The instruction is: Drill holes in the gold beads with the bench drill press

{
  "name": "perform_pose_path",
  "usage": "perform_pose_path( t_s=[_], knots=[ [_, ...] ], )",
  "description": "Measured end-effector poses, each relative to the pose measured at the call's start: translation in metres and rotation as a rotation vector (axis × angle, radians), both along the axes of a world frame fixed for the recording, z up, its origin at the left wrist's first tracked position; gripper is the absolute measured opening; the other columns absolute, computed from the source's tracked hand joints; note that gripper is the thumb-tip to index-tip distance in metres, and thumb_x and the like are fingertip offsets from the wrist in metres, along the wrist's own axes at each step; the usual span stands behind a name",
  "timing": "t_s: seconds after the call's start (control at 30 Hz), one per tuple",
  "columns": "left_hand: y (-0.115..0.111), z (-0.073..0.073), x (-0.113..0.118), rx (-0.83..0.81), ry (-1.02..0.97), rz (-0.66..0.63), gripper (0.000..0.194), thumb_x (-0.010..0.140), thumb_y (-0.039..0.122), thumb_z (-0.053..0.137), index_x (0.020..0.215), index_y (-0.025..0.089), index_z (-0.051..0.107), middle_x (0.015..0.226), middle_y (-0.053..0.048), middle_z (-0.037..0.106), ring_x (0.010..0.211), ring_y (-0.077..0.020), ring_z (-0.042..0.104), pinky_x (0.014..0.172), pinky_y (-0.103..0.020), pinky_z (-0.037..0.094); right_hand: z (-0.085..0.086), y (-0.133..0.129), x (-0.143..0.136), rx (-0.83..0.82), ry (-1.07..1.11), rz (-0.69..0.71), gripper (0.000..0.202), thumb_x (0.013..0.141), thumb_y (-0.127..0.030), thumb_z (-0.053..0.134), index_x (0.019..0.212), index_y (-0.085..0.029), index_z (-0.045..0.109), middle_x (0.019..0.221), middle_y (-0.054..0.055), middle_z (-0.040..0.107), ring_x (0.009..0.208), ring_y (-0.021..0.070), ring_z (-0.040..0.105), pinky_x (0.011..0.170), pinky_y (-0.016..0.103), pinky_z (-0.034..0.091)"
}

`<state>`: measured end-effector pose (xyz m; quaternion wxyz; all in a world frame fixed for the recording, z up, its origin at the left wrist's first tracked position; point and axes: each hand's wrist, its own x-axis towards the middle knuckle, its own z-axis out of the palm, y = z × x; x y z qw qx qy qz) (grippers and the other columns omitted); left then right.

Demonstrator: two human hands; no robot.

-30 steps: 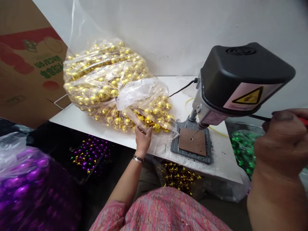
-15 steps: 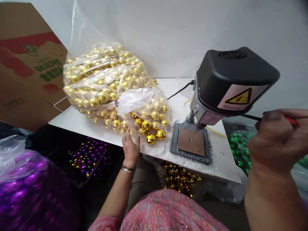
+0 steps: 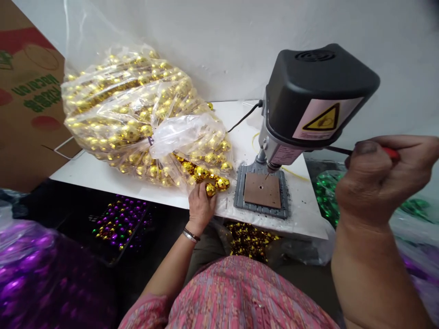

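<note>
My left hand (image 3: 200, 206) is at the front of the bench, its fingers curled around a shiny gold faceted ball (image 3: 210, 189). More gold balls (image 3: 200, 173) lie close by, at the mouth of a clear plastic bag (image 3: 137, 105) full of them. My right hand (image 3: 373, 183) is closed around the red-tipped lever (image 3: 391, 154) of a small black and grey drill press (image 3: 318, 96). Beneath the chuck, the thin drill bit (image 3: 267, 176) points down at a brown board (image 3: 262, 189) with a small hole, on the grey base (image 3: 240, 201).
A cardboard box (image 3: 27, 114) stands at the left. Bags of purple balls (image 3: 37, 274) and green balls (image 3: 327, 192) flank the bench. Below its front edge are a dark tray of mixed balls (image 3: 120, 224) and gold pieces (image 3: 250, 242). A black cord (image 3: 245, 118) runs behind the drill.
My left hand has moved from the plastic bag's edge rightward to the loose gold balls and taken hold of one. The right hand still grips the lever. The whole view has shifted slightly.
</note>
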<state>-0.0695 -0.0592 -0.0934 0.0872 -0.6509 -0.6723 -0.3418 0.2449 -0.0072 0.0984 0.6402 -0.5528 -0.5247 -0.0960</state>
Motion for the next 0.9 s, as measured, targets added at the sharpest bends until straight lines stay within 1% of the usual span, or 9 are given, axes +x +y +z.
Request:
perform_pose_path(
  t_s=[0.13,0.23,0.3,0.43,0.5,0.57,0.7,0.8,0.9],
  knots=[
    [-0.006,0.006,-0.008,-0.026,-0.124,-0.081,0.054,0.088,0.030,0.070,0.138,0.014,0.055,0.130,-0.023,0.065,0.120,-0.0352,0.065,0.102,-0.052,0.055,0.000,-0.001,-0.002,0.063,0.004,0.051,0.026,0.082,-0.044,0.049,0.082,-0.018,0.050,0.066,-0.004,0.039,0.058,0.0057,0.041,0.069,0.028,0.043],
    [-0.018,0.018,-0.005,-0.020,-0.406,-0.165,0.056,0.083,0.034,0.073,0.135,0.018,0.056,0.128,-0.017,0.064,0.123,-0.0316,0.063,0.107,-0.049,0.053,-0.001,0.000,-0.002,0.051,-0.005,0.067,0.027,0.085,-0.045,0.050,0.083,-0.018,0.051,0.068,-0.004,0.039,0.059,0.0049,0.041,0.070,0.027,0.043],
    [-0.027,0.027,0.001,-0.141,-0.708,-0.244,0.058,0.083,0.035,0.071,0.136,0.020,0.055,0.128,-0.014,0.063,0.118,-0.0283,0.064,0.102,-0.046,0.056,-0.002,0.000,-0.002,0.069,-0.007,0.067,0.027,0.084,-0.045,0.051,0.084,-0.018,0.052,0.069,-0.003,0.042,0.058,0.0047,0.040,0.068,0.027,0.042],
    [-0.035,0.039,0.025,-0.513,-1.284,-0.410,0.071,0.080,0.036,0.072,0.145,0.026,0.044,0.117,-0.007,0.065,0.095,-0.0209,0.067,0.081,-0.038,0.060,-0.001,-0.001,-0.002,0.088,-0.006,0.071,0.026,0.083,-0.043,0.052,0.084,-0.017,0.053,0.073,-0.001,0.049,0.059,0.0050,0.042,0.064,0.025,0.039],
    [-0.032,0.046,0.038,-0.591,-1.482,-0.446,0.076,0.077,0.042,0.074,0.144,0.030,0.040,0.108,-0.005,0.067,0.085,-0.0192,0.066,0.069,-0.032,0.055,0.000,-0.002,-0.002,0.061,-0.019,0.083,0.025,0.085,-0.042,0.052,0.086,-0.017,0.054,0.074,-0.001,0.049,0.061,0.0054,0.044,0.064,0.025,0.040],
    [-0.025,0.053,0.048,-0.631,-1.635,-0.459,0.071,0.078,0.053,0.072,0.138,0.031,0.043,0.105,-0.005,0.067,0.077,-0.0182,0.064,0.060,-0.027,0.046,0.002,-0.004,-0.003,0.053,-0.036,0.093,0.025,0.085,-0.042,0.052,0.087,-0.017,0.054,0.075,0.000,0.047,0.064,0.0061,0.045,0.065,0.025,0.041],
    [-0.013,0.066,0.061,-0.693,-1.761,-0.462,0.064,0.077,0.069,0.070,0.123,0.026,0.057,0.108,-0.010,0.067,0.077,-0.0174,0.058,0.057,-0.026,0.038,0.007,-0.007,-0.006,0.042,-0.035,0.097,0.024,0.086,-0.043,0.051,0.085,-0.018,0.050,0.073,0.000,0.043,0.066,0.0068,0.041,0.063,0.024,0.041],
    [-0.005,0.069,0.066,-0.679,-1.717,-0.507,0.071,0.069,0.062,0.082,0.125,0.024,0.060,0.106,-0.008,0.066,0.077,-0.0150,0.057,0.058,-0.025,0.038,0.011,-0.009,-0.009,0.008,-0.026,0.103,0.026,0.086,-0.045,0.050,0.081,-0.020,0.046,0.072,0.000,0.043,0.066,0.0071,0.038,0.061,0.023,0.041],
    [0.009,0.071,0.074,-0.685,-1.573,-0.525,0.078,0.067,0.052,0.087,0.131,0.021,0.057,0.097,-0.005,0.066,0.073,-0.0128,0.058,0.058,-0.024,0.040,0.014,-0.011,-0.010,-0.012,-0.042,0.103,0.028,0.088,-0.047,0.048,0.080,-0.020,0.044,0.072,0.001,0.044,0.067,0.0071,0.039,0.061,0.022,0.041]
  ],
)
